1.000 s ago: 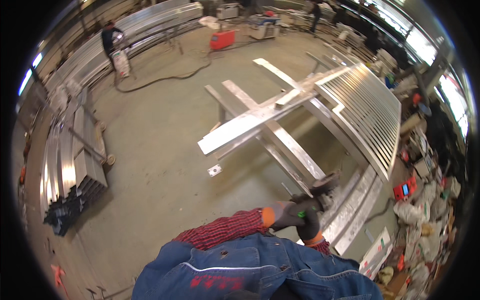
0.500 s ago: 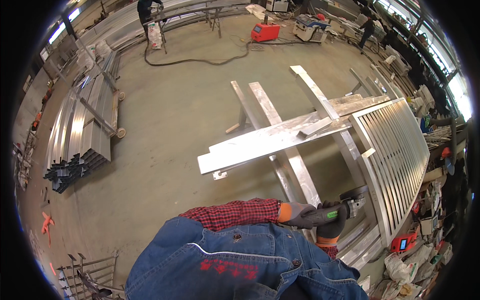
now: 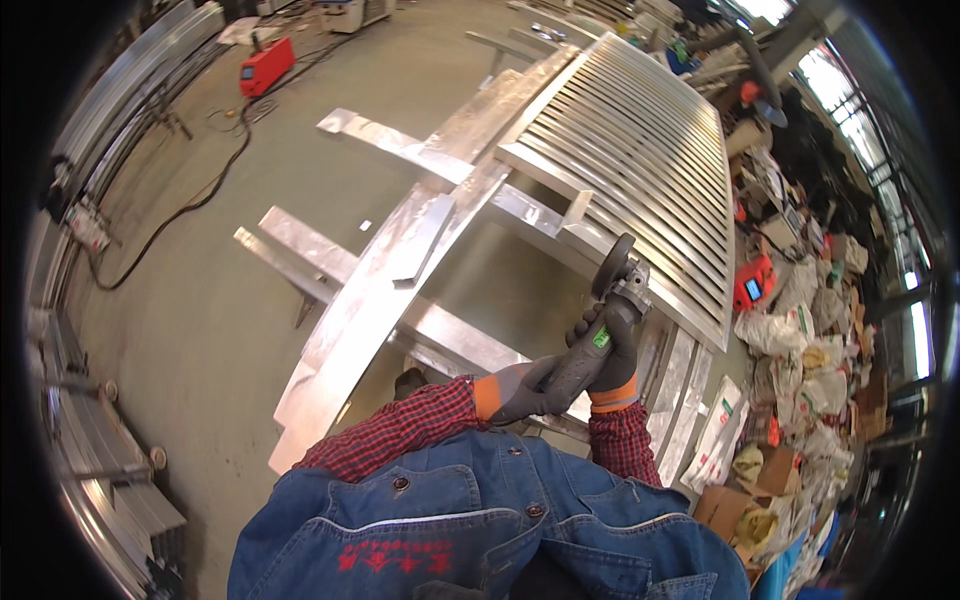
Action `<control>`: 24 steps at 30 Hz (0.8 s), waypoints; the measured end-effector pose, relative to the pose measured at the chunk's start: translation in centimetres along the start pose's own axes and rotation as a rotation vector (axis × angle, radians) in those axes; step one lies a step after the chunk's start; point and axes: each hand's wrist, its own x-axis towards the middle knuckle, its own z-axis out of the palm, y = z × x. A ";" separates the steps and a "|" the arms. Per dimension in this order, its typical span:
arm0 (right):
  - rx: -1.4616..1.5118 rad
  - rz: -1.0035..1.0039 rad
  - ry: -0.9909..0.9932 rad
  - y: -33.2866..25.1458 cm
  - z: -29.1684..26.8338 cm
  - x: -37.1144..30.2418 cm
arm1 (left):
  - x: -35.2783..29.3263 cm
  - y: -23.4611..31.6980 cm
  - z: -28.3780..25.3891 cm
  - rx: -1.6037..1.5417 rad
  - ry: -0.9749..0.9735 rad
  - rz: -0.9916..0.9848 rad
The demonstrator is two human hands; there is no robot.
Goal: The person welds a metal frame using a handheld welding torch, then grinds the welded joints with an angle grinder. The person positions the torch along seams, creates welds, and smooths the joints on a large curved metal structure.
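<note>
Both of my hands wear grey gloves with orange cuffs and are closed around an angle grinder [image 3: 577, 372]. My left hand [image 3: 525, 390] grips the rear of its body, and my right hand [image 3: 618, 352] wraps the part just behind the head. The grinder's dark disc [image 3: 612, 266] points away from me, close to the near corner of a slatted metal frame [image 3: 640, 150]. Whether the disc touches the frame I cannot tell. A short metal piece [image 3: 577, 207] lies against the frame's near rail. The grinder's switch is hidden under my gloves.
Long metal bars [image 3: 345, 320] and a loose short bar [image 3: 424, 240] rest across metal supports [image 3: 460, 333]. Bags and scrap [image 3: 800, 350] crowd the right, beside a red device [image 3: 752, 284]. A red machine [image 3: 266, 67] stands far left, with a black cable [image 3: 215, 190] on the floor.
My view has turned to the right, so the slatted frame now lies ahead. The grinder has been raised and brought forward, its disc nearer the frame's corner. Both hands stay on it.
</note>
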 end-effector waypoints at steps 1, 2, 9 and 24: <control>0.001 0.003 0.009 -0.9 0.4 0.9 | 1.2 0.0 -1.0 0.011 -0.049 0.043; 0.003 -0.006 0.045 -1.7 0.8 1.8 | 2.3 0.0 -1.9 0.011 -0.104 0.076; -0.160 -0.085 0.109 -4.8 4.8 9.6 | 9.8 2.2 -9.9 0.121 -0.255 0.141; -1.237 0.030 0.125 -7.7 12.1 27.4 | 22.0 2.5 -20.3 -0.174 -0.179 0.051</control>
